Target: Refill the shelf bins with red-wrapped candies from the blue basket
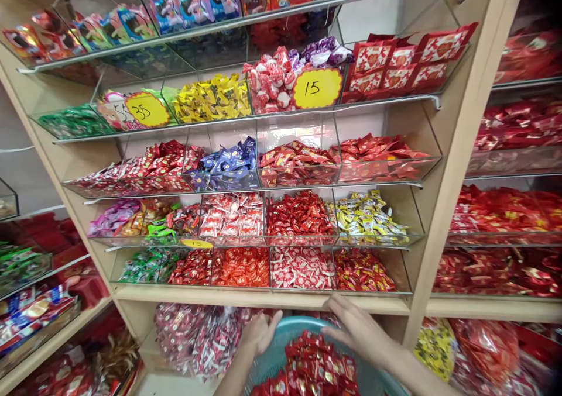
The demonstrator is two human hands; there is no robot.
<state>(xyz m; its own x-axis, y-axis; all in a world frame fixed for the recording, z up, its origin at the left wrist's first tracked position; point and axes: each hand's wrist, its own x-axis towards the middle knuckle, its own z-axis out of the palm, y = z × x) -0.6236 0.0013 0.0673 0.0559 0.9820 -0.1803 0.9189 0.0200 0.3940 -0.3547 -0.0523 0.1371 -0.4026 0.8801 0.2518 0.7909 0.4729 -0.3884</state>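
Teal basket (pixel 301 324) of red candies (pixel 316 364) sits below the shelf (pixel 263 298) front edge; left hand (pixel 262 331) and right hand (pixel 357 329) rest open on its rim. It is best kept level.

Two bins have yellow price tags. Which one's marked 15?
The bin of red-and-white and purple wrapped balls, second shelf from the top, left of the red heart packets. The other tagged bin, further left, reads 35.

Body in view: left hand (pixel 260 331), right hand (pixel 357 329), both bare with slender fingers; forearms (pixel 408 372) uncovered.
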